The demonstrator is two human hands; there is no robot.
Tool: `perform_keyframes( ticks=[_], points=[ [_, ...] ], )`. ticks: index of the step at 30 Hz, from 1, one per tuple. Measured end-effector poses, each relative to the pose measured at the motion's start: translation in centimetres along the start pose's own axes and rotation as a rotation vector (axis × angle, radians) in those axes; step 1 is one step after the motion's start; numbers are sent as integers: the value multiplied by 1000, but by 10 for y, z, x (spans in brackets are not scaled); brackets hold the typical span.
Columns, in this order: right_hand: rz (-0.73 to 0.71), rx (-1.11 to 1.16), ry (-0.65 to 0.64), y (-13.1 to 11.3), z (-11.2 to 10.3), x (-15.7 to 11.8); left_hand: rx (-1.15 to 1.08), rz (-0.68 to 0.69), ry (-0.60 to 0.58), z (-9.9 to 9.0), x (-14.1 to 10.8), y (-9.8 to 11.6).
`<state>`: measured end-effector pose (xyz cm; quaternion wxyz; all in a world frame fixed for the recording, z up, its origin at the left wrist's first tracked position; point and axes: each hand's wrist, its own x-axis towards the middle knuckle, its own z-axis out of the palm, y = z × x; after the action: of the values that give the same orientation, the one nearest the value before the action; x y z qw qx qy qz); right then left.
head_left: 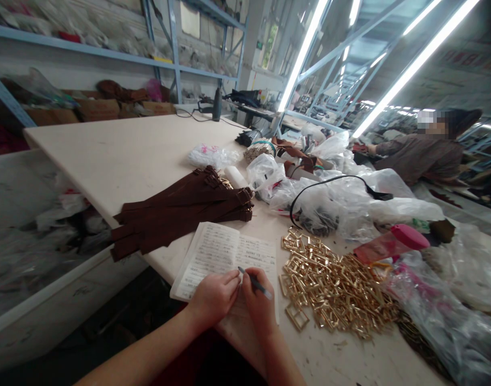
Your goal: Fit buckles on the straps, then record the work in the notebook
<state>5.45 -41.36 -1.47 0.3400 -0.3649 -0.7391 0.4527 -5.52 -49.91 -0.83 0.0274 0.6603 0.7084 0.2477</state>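
Observation:
An open notebook (213,246) with handwritten lines lies at the table's near edge. My right hand (262,308) is closed round a dark pen (263,289), over the right page. Beside it my left hand (215,295) rests across the lower part of the notebook. Its fingers are pressed together close to the pen's end; what they pinch, if anything, is hidden. Just right of the notebook lies a heap of gold rectangular metal buckles (334,287). Behind the notebook are stacked dark brown straps (184,209), some ends sticking out past the table edge.
Plastic bags (321,198) and a pink bottle (390,244) crowd the right of the table (108,155). A dark bottle (217,104) stands at the far edge. A white bin (68,300) is at left. Another person (422,153) works at right.

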Motion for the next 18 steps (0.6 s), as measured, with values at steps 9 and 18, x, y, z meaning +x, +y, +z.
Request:
perform_keyframes(
  ticks=[9, 18],
  points=[
    [-43, 16, 13, 1, 1, 0, 0, 14, 39, 2, -1, -1],
    [2, 39, 188, 6, -2, 1, 92, 26, 29, 6, -5, -4]
  ],
)
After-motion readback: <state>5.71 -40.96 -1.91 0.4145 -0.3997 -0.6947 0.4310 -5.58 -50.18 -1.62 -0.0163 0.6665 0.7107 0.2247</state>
